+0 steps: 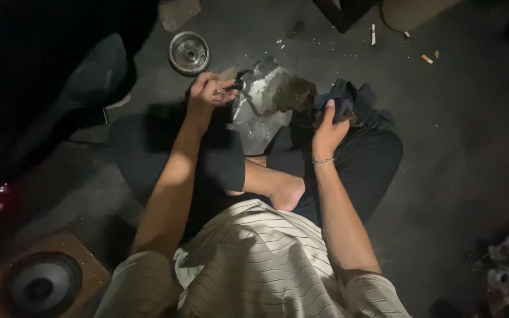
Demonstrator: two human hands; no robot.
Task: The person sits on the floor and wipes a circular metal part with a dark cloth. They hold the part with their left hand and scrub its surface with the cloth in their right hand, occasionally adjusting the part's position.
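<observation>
I sit cross-legged on a dark floor. A grey metal engine casing [264, 103] lies in front of my legs. My left hand [206, 93] is closed around a small dark tool or part [238, 84] at the casing's upper left edge. My right hand [327, 128] grips a dark blue rag [344, 100] at the casing's right side. A thin bracelet circles my right wrist.
A round metal disc part [189, 53] lies on the floor beyond my left hand. Cigarette butts [427, 58] and small debris dot the floor at the back. A speaker in a wooden box [41, 287] sits at lower left. More metal parts [505, 268] lie at lower right.
</observation>
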